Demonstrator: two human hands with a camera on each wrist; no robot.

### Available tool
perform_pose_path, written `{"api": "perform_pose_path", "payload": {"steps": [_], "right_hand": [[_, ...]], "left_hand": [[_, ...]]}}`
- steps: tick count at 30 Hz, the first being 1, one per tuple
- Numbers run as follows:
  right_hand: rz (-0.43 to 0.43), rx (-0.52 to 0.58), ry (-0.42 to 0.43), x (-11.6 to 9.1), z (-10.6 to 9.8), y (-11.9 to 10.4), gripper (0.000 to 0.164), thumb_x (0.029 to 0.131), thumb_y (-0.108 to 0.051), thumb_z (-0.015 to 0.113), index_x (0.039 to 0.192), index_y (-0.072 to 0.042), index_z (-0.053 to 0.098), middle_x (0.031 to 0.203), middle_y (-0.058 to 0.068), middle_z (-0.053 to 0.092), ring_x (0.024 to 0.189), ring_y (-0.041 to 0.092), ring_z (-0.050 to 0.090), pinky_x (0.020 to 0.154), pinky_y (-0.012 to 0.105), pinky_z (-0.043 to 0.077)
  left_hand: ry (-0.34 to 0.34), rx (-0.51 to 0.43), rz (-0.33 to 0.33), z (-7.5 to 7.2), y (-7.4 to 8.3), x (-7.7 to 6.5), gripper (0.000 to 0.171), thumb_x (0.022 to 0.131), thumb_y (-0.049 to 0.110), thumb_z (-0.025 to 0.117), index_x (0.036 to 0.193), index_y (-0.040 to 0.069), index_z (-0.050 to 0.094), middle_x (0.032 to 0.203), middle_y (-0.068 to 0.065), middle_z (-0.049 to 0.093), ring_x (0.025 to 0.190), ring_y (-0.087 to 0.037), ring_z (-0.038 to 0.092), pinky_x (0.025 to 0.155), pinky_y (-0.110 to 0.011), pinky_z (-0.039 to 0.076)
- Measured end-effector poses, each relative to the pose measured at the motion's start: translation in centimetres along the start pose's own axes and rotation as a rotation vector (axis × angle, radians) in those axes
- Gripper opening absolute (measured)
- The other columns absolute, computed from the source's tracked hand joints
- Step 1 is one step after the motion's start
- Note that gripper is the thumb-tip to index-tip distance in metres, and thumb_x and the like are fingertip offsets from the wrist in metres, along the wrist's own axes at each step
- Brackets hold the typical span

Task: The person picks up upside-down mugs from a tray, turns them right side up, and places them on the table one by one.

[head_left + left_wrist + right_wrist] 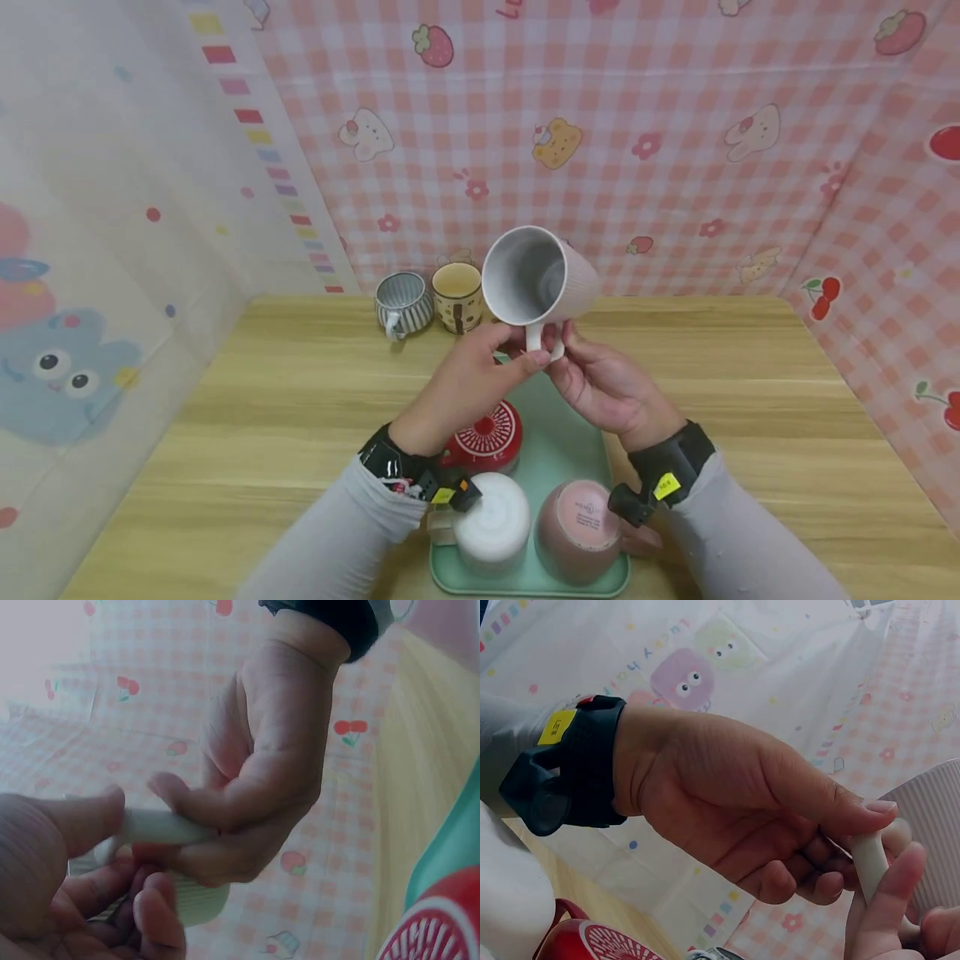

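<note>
A white ribbed mug [579, 282] is held up above the back of the green tray [566, 417], tilted so its open mouth faces me. My left hand [474, 371] pinches the mug's handle between thumb and fingers. From the other side, my right hand [611, 392] grips the same handle with thumb and fingers. In the right wrist view, the left thumb lies on top of the handle [869, 866], with the ribbed wall beyond. Fingers cover part of the handle in the left wrist view.
Upside down on the tray stand a red cup [487, 442], a white mug [491, 529] and a pink mug [577, 537]. Against the back wall, a grey striped cup [408, 308] and a yellow mug [457, 292] stand upright on the wooden table [300, 400].
</note>
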State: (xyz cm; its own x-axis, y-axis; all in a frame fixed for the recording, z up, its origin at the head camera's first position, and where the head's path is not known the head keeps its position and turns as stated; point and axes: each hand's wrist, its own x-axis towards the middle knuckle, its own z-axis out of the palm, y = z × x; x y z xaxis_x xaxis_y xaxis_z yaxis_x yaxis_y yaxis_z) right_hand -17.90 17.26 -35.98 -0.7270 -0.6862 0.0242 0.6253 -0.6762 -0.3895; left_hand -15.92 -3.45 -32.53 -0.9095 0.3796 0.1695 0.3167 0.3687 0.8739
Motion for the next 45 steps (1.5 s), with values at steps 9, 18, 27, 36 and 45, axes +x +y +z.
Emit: {"api": "perform_pose_path", "payload": {"steps": [9,18,27,36,45], "right_hand": [[-0.033,-0.208,0.130,0.3,0.1,0.8,0.038,0.112,-0.023,0.036,0.111,-0.007,0.071,0.104,0.003,0.070,0.094,0.010,0.068,0.088,0.019,0.058],[-0.029,-0.299,0.224,0.3,0.3,1.1,0.029,0.111,-0.022,0.044,0.108,-0.012,0.071,0.100,0.001,0.072,0.092,0.008,0.069,0.077,0.016,0.057],[0.003,-0.287,0.190,0.5,0.4,1.5,0.025,0.112,-0.015,0.042,0.108,-0.010,0.065,0.097,0.001,0.067,0.083,0.008,0.063,0.080,0.017,0.057],[0.016,-0.383,0.183,0.4,0.5,1.7,0.022,0.113,-0.011,0.038,0.110,-0.009,0.060,0.094,0.001,0.064,0.084,0.010,0.063,0.080,0.020,0.057],[0.026,-0.522,0.250,0.3,0.6,1.5,0.021,0.111,-0.016,0.047,0.108,-0.011,0.067,0.099,0.002,0.067,0.092,0.012,0.065,0.083,0.021,0.058]], "left_hand": [[-0.010,-0.319,-0.154,0.2,-0.2,0.6,0.025,0.099,0.021,0.072,0.120,0.007,0.072,0.113,-0.005,0.072,0.095,-0.016,0.061,0.077,-0.028,0.049],[-0.053,-0.446,-0.226,0.5,0.1,0.8,0.025,0.104,0.018,0.064,0.121,0.001,0.070,0.100,0.000,0.070,0.087,-0.015,0.057,0.073,-0.026,0.045],[-0.066,-0.555,-0.236,0.9,0.2,0.8,0.027,0.106,0.013,0.058,0.122,-0.006,0.067,0.102,0.000,0.072,0.093,-0.009,0.064,0.097,-0.029,0.048],[-0.040,-0.547,-0.289,1.0,0.0,0.7,0.029,0.106,0.014,0.057,0.125,-0.007,0.067,0.109,-0.005,0.071,0.098,-0.010,0.063,0.104,-0.033,0.046],[0.006,-0.584,-0.301,0.6,0.2,0.7,0.030,0.108,0.017,0.055,0.123,-0.006,0.068,0.102,-0.002,0.073,0.091,-0.010,0.065,0.105,-0.033,0.046]]}}
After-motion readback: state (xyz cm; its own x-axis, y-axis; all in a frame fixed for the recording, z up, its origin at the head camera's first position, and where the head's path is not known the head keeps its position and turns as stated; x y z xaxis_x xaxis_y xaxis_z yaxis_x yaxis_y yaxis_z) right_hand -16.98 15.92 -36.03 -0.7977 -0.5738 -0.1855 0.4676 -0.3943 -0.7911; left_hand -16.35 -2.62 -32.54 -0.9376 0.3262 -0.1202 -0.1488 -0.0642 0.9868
